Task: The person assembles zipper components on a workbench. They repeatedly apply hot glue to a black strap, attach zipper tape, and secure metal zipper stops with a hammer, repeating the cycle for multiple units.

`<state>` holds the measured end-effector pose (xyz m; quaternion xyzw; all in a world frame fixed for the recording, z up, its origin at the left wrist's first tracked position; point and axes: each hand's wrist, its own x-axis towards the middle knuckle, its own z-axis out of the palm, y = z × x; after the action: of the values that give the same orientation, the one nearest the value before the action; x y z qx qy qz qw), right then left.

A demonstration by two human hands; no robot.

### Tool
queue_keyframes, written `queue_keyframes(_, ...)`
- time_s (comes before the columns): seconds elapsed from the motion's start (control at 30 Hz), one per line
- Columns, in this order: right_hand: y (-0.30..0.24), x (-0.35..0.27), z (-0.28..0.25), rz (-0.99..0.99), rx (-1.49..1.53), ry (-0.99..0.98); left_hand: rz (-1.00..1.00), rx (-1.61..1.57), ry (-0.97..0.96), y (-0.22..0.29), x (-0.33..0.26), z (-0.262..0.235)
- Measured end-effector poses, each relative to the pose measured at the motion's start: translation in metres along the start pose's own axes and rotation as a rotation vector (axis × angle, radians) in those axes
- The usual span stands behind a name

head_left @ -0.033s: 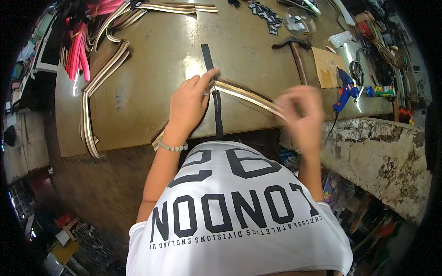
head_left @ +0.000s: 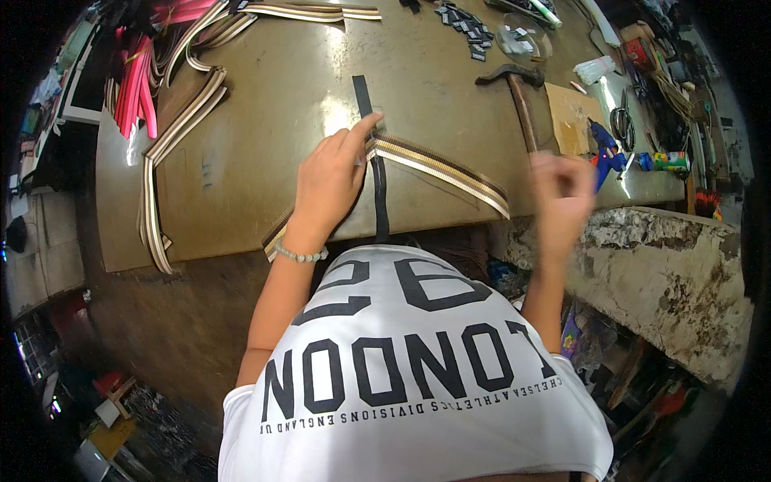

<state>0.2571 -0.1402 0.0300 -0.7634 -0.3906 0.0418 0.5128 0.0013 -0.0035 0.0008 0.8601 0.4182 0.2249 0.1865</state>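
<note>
A striped strap [head_left: 440,171] in black, tan and white lies across a narrow black strip [head_left: 382,201] on the metal-topped table. My left hand [head_left: 328,175] is closed on the strap at its bend, index finger stretched over the black strip. Below my left wrist another length of the strap shows at the table edge. My right hand [head_left: 562,186] is apart from the strap, smeared by motion, close to the handle end of a hammer [head_left: 522,108] and left of a blue glue gun [head_left: 604,153]. Whether it touches the hammer cannot be made out.
More striped straps [head_left: 152,189] run along the table's left side, beside pink strips [head_left: 143,88]. Small black pieces [head_left: 466,30] and a clear dish [head_left: 522,38] lie at the back. To the right are cardboard [head_left: 569,116], white sticks [head_left: 594,69] and a green can [head_left: 671,161].
My right hand has left the strap's free end and moved right toward the hammer handle and glue gun. My left hand stays on the bend.
</note>
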Motion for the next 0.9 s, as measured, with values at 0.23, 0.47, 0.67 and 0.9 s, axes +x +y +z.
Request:
queue_keyframes(0.23, 0.141, 0.088, -0.04, -0.046, -0.298, 0.491, -0.063, 0.014, 0.181, 0.005, -0.016, -0.004)
queue_keyframes(0.47, 0.019, 0.086, 0.01, 0.091, 0.304, -0.184, -0.026, 0.043, 0.185, -0.006, -0.007, 0.006)
queue_keyframes(0.67, -0.049, 0.055, 0.07, -0.136, 0.004, -0.763, 0.0, -0.058, 0.226, -0.012, -0.004, 0.011)
queue_keyframes(0.9, -0.051, 0.063, 0.083, -0.219, -0.133, -0.799, 0.011, -0.1, 0.281, -0.012, -0.005, 0.013)
